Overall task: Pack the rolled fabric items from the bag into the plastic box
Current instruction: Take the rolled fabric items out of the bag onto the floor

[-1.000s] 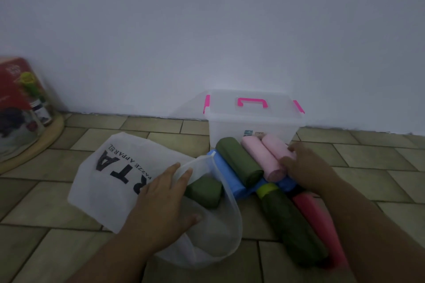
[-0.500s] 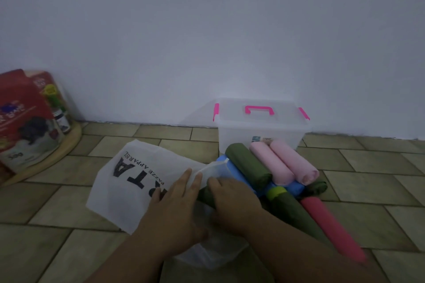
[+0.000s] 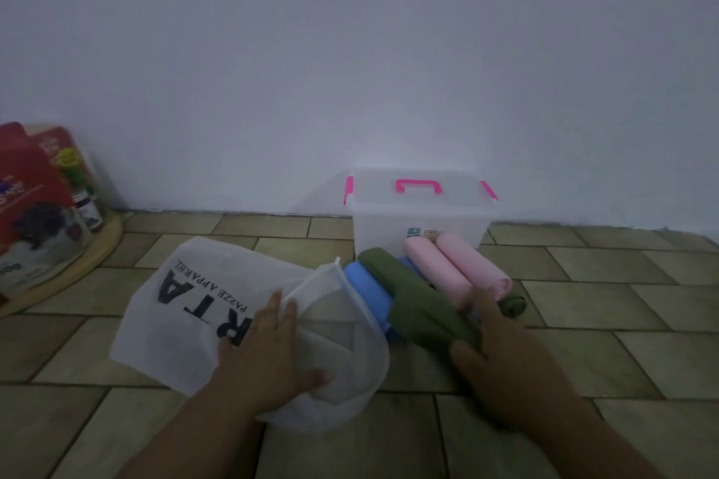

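Right hand (image 3: 505, 366) grips green roll (image 3: 412, 303), newly out of bag (image 3: 186, 323); left hand (image 3: 264, 354) flat on bag; plastic box (image 3: 420, 222) beyond, lidded.

Under the left hand (image 3: 268, 354) I read the bag (image 3: 186, 307) as thin non-woven cloth: white, matt, half see-through near its mouth, with flat black print. The green roll (image 3: 412, 299) that the right hand (image 3: 502, 362) grips is soft matt fabric, faintly creased. The blue roll (image 3: 369, 292) just left of that hand looks smoother to me. Beyond its fingertips the pink rolls (image 3: 439, 268) are matt cloth too. Past them the box (image 3: 420, 222) is cloudy, smooth plastic with a bright pink plastic handle (image 3: 418, 185). The floor (image 3: 583, 284) around both hands is dull, rough-looking tile. Far off the left hand, a board (image 3: 97, 245) looks wooden, and the packets (image 3: 27, 187) on it look glossy.
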